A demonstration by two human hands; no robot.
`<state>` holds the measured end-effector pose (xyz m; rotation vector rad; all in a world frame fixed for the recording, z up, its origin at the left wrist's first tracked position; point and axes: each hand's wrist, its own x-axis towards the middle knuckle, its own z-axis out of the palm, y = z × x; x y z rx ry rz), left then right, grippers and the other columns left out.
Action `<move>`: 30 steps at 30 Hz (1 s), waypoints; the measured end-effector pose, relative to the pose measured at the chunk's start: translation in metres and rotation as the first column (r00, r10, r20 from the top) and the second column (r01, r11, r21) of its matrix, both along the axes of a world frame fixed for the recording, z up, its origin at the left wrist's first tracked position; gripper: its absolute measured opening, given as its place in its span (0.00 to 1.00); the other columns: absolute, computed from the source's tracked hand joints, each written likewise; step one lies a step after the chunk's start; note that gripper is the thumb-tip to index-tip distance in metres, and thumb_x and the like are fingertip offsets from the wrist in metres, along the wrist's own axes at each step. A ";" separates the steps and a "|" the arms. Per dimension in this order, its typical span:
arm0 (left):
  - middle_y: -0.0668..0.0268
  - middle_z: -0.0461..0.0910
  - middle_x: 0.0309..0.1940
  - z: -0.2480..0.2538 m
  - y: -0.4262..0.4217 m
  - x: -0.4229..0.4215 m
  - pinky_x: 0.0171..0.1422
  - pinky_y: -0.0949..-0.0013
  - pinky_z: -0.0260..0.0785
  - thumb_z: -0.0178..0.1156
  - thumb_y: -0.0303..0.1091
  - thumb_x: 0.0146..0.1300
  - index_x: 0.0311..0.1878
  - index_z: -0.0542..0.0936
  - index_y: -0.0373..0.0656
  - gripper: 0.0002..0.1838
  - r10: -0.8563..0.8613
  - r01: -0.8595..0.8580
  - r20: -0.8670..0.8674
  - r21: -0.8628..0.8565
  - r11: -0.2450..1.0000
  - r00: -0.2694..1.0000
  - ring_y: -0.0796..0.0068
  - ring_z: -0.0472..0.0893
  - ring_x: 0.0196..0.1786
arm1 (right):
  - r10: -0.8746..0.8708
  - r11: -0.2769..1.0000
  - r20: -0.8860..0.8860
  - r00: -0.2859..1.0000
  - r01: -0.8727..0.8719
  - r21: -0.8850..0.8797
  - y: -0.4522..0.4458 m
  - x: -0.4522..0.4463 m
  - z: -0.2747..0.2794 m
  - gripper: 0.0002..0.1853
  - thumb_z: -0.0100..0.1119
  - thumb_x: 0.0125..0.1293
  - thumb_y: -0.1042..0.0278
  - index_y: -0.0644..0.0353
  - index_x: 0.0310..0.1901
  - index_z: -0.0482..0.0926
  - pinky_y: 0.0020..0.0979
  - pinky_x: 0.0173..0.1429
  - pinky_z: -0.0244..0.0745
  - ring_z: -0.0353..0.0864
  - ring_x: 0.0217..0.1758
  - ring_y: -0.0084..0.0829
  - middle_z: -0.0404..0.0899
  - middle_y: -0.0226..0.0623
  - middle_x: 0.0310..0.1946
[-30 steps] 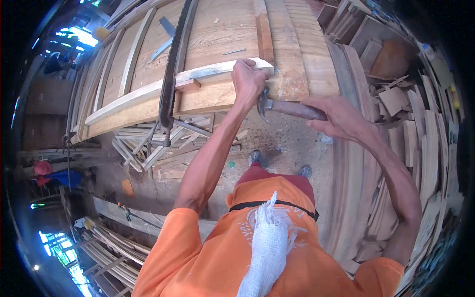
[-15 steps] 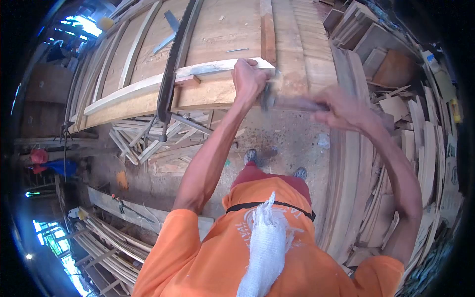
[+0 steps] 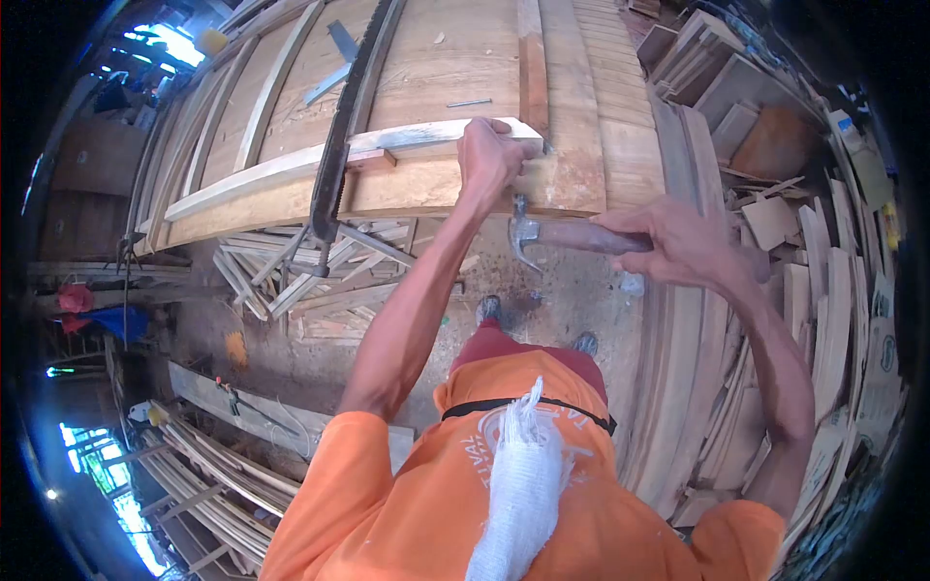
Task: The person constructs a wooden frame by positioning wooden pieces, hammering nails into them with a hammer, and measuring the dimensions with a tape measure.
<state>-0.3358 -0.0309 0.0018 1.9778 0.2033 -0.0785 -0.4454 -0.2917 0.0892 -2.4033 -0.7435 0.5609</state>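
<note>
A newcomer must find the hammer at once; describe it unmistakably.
Start at the large wooden panel filling the top middle. By its near edge, toward the right, the right hand grips the claw hammer. Its curved metal claw sets it apart from the straight wooden batten above it.

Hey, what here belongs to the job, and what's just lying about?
In the job:
hammer, in the right hand
pale wooden strip, under the left hand
clamp across the strip
loose nail, probably

Seemingly lying about:
wood scraps below
stacked boards at right
</note>
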 end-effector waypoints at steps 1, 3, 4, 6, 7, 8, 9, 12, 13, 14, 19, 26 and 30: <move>0.47 0.90 0.36 -0.005 0.003 0.002 0.38 0.62 0.83 0.85 0.31 0.48 0.50 0.81 0.26 0.29 -0.028 0.027 -0.016 -0.027 0.999 0.999 0.64 0.90 0.32 | 0.010 0.998 0.036 0.999 -0.012 0.058 -0.002 -0.003 -0.003 0.30 0.77 0.60 0.64 0.61 0.65 0.84 0.45 0.48 0.79 0.88 0.42 0.54 0.87 0.56 0.42; 0.48 0.91 0.35 -0.010 0.005 0.005 0.36 0.62 0.83 0.86 0.31 0.48 0.50 0.81 0.26 0.30 -0.037 0.037 0.002 -0.003 0.999 0.999 0.65 0.90 0.31 | 0.016 0.993 0.071 0.997 -0.024 0.117 -0.010 -0.010 -0.009 0.30 0.77 0.60 0.64 0.61 0.65 0.84 0.44 0.47 0.79 0.88 0.40 0.51 0.87 0.54 0.41; 0.49 0.91 0.34 -0.011 0.005 0.006 0.35 0.63 0.82 0.86 0.30 0.49 0.50 0.81 0.27 0.30 -0.049 0.049 0.021 0.018 0.999 0.999 0.67 0.90 0.30 | -0.069 0.975 -0.001 0.998 0.068 0.210 -0.014 -0.014 -0.012 0.28 0.75 0.63 0.63 0.62 0.64 0.84 0.43 0.46 0.78 0.86 0.36 0.44 0.86 0.48 0.38; 0.50 0.91 0.33 -0.004 0.007 0.000 0.34 0.64 0.82 0.85 0.31 0.51 0.50 0.81 0.28 0.27 -0.069 0.069 0.005 -0.016 0.997 0.998 0.68 0.90 0.29 | -0.149 0.942 -0.077 0.986 0.166 0.293 -0.017 -0.027 -0.011 0.25 0.74 0.67 0.62 0.62 0.64 0.84 0.42 0.44 0.77 0.84 0.33 0.38 0.85 0.42 0.35; 0.52 0.91 0.32 -0.001 0.009 -0.001 0.32 0.64 0.81 0.84 0.31 0.53 0.49 0.81 0.29 0.25 -0.089 0.089 -0.010 -0.049 0.995 0.996 0.68 0.90 0.28 | -0.301 0.902 -0.190 0.935 0.343 0.262 -0.016 -0.038 -0.008 0.23 0.70 0.72 0.61 0.63 0.63 0.83 0.38 0.41 0.75 0.80 0.31 0.31 0.82 0.37 0.33; 0.52 0.91 0.32 0.003 0.012 0.000 0.32 0.64 0.81 0.84 0.31 0.53 0.49 0.81 0.29 0.25 -0.092 0.092 -0.006 -0.049 0.995 0.996 0.68 0.90 0.28 | -0.441 0.834 -0.296 0.847 0.508 0.212 -0.016 -0.047 -0.007 0.20 0.66 0.76 0.59 0.63 0.62 0.82 0.34 0.38 0.74 0.76 0.29 0.23 0.78 0.31 0.30; 0.53 0.90 0.33 0.003 0.017 0.002 0.30 0.66 0.79 0.81 0.33 0.58 0.50 0.80 0.29 0.24 -0.122 0.121 0.000 -0.078 0.990 0.993 0.71 0.88 0.26 | -0.444 0.832 -0.295 0.846 0.512 0.215 -0.018 -0.051 -0.010 0.20 0.66 0.76 0.59 0.63 0.62 0.82 0.34 0.38 0.74 0.76 0.29 0.23 0.78 0.31 0.30; 0.55 0.90 0.31 0.007 0.030 0.022 0.29 0.66 0.77 0.78 0.37 0.64 0.49 0.80 0.29 0.22 -0.149 0.155 0.097 -0.060 0.986 0.984 0.72 0.85 0.24 | -0.426 0.690 -0.562 0.709 0.657 0.305 -0.018 -0.068 -0.035 0.19 0.56 0.84 0.55 0.62 0.63 0.79 0.27 0.31 0.71 0.73 0.27 0.18 0.75 0.26 0.30; 0.56 0.90 0.29 0.008 0.031 0.033 0.32 0.65 0.78 0.76 0.39 0.66 0.48 0.81 0.28 0.22 -0.132 0.140 0.190 -0.029 0.990 0.973 0.72 0.85 0.24 | -0.400 0.609 -0.627 0.669 0.705 0.364 -0.013 -0.074 -0.041 0.20 0.54 0.85 0.54 0.62 0.64 0.78 0.25 0.29 0.71 0.74 0.26 0.17 0.76 0.27 0.31; 0.56 0.90 0.29 0.008 0.029 0.042 0.32 0.65 0.78 0.76 0.39 0.66 0.48 0.81 0.28 0.22 -0.142 0.148 0.189 -0.022 0.989 0.972 0.72 0.85 0.24 | -0.362 0.523 -0.686 0.631 0.747 0.411 -0.008 -0.079 -0.046 0.21 0.52 0.86 0.53 0.62 0.65 0.77 0.24 0.26 0.72 0.75 0.25 0.17 0.77 0.27 0.32; 0.44 0.88 0.47 -0.014 -0.007 0.107 0.55 0.60 0.82 0.76 0.54 0.67 0.56 0.82 0.23 0.36 -0.306 0.296 0.464 0.097 0.950 0.832 0.60 0.87 0.48 | -0.410 0.292 -0.768 0.492 0.868 0.401 0.039 -0.095 -0.063 0.24 0.49 0.87 0.50 0.60 0.69 0.76 0.26 0.25 0.78 0.77 0.22 0.19 0.77 0.26 0.30; 0.42 0.80 0.61 -0.023 -0.008 0.128 0.63 0.57 0.80 0.77 0.56 0.64 0.67 0.77 0.25 0.43 -0.525 0.434 0.408 0.298 0.850 0.747 0.54 0.85 0.58 | -0.396 -0.056 -0.802 0.448 0.860 0.508 0.078 -0.054 -0.072 0.27 0.47 0.87 0.45 0.61 0.68 0.73 0.27 0.26 0.78 0.78 0.25 0.21 0.78 0.31 0.32; 0.44 0.71 0.70 -0.016 0.006 0.122 0.70 0.54 0.77 0.75 0.54 0.68 0.72 0.76 0.32 0.41 -0.602 0.502 0.398 0.335 0.798 0.692 0.51 0.79 0.68 | -0.345 -0.118 -0.839 0.421 0.867 0.484 0.083 -0.019 -0.087 0.25 0.47 0.87 0.45 0.61 0.65 0.74 0.27 0.25 0.77 0.77 0.26 0.21 0.77 0.31 0.32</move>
